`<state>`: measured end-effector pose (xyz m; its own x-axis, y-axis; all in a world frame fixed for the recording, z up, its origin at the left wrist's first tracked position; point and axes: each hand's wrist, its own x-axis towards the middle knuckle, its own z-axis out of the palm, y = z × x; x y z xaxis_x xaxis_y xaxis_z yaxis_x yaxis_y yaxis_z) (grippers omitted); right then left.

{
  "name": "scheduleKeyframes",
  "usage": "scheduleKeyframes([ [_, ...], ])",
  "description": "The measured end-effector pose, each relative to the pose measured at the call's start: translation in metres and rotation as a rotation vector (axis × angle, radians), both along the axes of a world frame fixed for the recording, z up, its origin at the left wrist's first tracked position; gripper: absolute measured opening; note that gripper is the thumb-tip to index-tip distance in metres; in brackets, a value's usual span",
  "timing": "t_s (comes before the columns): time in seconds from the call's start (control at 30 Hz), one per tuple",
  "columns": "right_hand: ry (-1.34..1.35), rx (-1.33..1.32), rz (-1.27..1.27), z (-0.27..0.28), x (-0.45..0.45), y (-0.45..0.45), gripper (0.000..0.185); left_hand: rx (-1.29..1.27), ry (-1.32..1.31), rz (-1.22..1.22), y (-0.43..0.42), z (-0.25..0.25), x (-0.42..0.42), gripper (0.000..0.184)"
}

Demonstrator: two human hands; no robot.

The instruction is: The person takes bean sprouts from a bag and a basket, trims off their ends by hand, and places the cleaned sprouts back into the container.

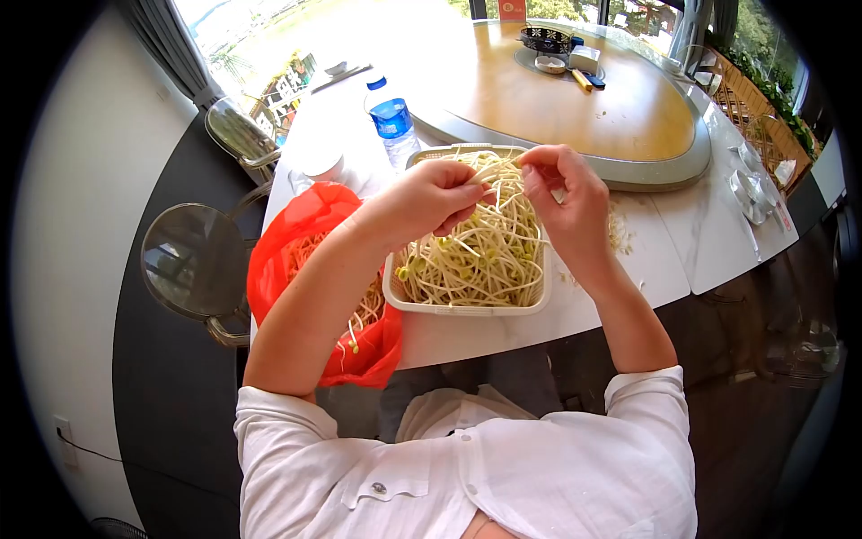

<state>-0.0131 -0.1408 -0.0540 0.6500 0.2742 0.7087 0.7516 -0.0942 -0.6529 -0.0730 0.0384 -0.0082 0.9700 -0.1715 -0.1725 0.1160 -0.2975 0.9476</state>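
Observation:
Over a white plastic basket [467, 310] heaped with soybean sprouts [471, 265], both of my hands are raised close together. My left hand [422, 202] pinches a bean sprout between thumb and forefinger, its other fingers curled in. To its right, my right hand [575, 193] has thumb and forefinger pressed together at what looks like the sprout's other end. The pale strand between them blends with the heap below. Beside the basket, under my left forearm, an open red plastic bag [274, 260] holds more sprouts [366, 310], some hanging near its lip.
A water bottle [393, 126] stands behind the bag. The wooden turntable [575, 108] carries a black round basket [545, 39], a small white bowl [549, 65] and a yellow-handled tool [582, 80]. Scraps [620, 229] lie right of the basket. A chair [193, 260] stands left.

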Motion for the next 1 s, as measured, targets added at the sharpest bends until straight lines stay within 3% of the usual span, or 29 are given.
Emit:
scheduleKeyframes([
  [0.03, 0.000, -0.006, 0.005, 0.004, -0.002, 0.001, 0.009, 0.015, 0.011, 0.015, 0.000, 0.000, -0.001, 0.021],
  [0.1, -0.280, -0.042, 0.010, 0.013, -0.008, 0.005, 0.011, -0.005, 0.013, 0.000, 0.002, -0.001, 0.000, 0.022],
  [0.23, -0.604, -0.297, -0.050, -0.004, 0.005, 0.016, 0.011, -0.070, -0.017, -0.029, 0.002, -0.005, 0.000, 0.023],
  [0.5, -0.452, -0.229, -0.043, -0.001, 0.010, 0.009, 0.011, 0.035, 0.025, 0.025, 0.010, -0.004, -0.003, 0.025],
  [0.7, -0.429, -0.110, -0.280, 0.005, 0.001, 0.000, 0.008, -0.019, 0.047, 0.063, 0.010, -0.007, -0.001, 0.027],
  [0.83, -0.169, -0.132, -0.049, -0.004, -0.003, 0.003, 0.008, -0.044, 0.043, 0.076, 0.007, -0.008, 0.001, 0.027],
  [0.9, 0.470, -0.074, 0.229, -0.005, 0.000, 0.003, 0.009, 0.004, 0.016, 0.089, 0.000, -0.007, 0.000, 0.026],
  [1.0, 0.535, -0.033, 0.280, 0.002, 0.002, 0.005, 0.012, 0.072, -0.033, 0.091, -0.008, -0.009, -0.002, 0.025],
])
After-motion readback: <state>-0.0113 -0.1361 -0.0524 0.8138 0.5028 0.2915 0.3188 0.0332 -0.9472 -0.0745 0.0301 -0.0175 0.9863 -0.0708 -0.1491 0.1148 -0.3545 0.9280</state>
